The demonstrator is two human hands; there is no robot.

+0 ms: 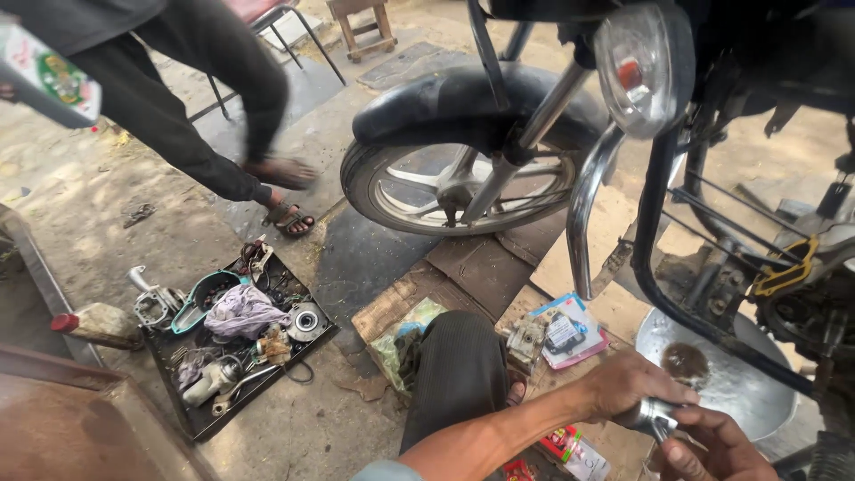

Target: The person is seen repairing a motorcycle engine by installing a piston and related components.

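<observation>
Both hands meet on a small metal cylinder [653, 414], the left hand [628, 385] wrapped over it.

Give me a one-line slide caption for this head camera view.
Both hands, left hand and right hand, grip a small metal part beside a motorcycle.

An open-air roadside motorcycle repair spot is showing here: a black motorcycle with its spoked front wheel [459, 183] is standing on bare, dusty ground, and a black flat tray of greasy metal engine parts [233, 343] is lying near left.
</observation>
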